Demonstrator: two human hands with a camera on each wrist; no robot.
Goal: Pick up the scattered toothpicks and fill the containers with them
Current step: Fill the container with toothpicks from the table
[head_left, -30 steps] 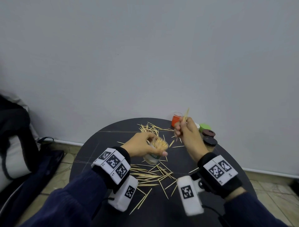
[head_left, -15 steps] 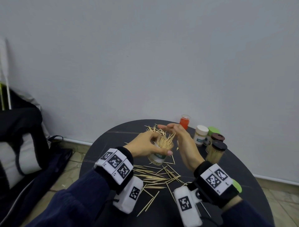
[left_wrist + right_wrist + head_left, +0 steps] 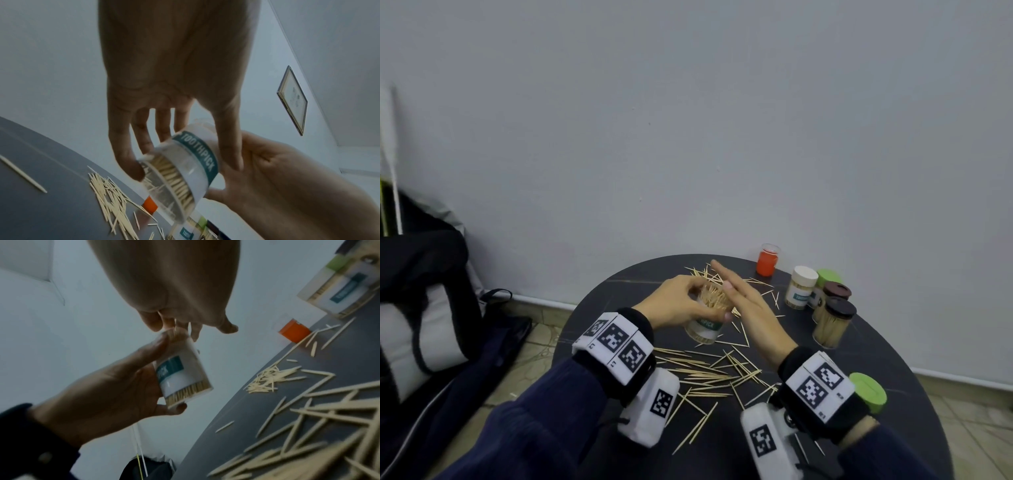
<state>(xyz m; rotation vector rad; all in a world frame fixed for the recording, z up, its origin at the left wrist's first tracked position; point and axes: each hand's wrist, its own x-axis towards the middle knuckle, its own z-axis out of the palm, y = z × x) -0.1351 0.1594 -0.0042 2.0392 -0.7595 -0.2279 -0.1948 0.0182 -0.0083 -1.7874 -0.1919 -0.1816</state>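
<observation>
Left wrist view: left hand [image 3: 174, 78] grips jar [image 3: 185, 172] labelled "TOOTHPICK".

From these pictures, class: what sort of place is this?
Probably a room in a home or small office: a round dark table against a plain wall, a tiled floor, and a framed picture.
</observation>
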